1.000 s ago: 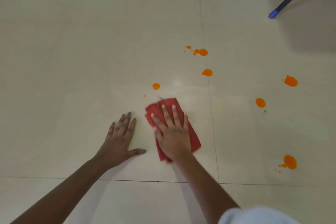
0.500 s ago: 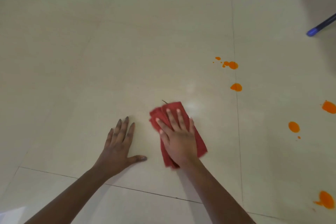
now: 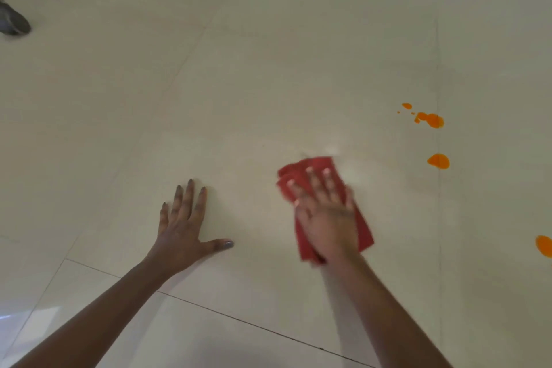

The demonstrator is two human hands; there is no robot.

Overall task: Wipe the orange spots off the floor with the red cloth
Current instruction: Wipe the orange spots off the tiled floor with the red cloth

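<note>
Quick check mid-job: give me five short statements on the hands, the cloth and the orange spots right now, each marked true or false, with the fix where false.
1. The right hand presses flat on the red cloth. True.
2. The left hand is holding a corner of the cloth. False: it lies flat on the bare floor, apart from the cloth.
3. Orange spots are visible right of the cloth. True: a splatter cluster, a round spot and a spot at the frame edge.
4. The cloth is covering the round spot. False: it lies left of it, not touching.
5. The cloth is blue. False: it is red.

Glossy smooth tiled floor [image 3: 268, 69], matt red cloth [image 3: 316, 167]
</note>
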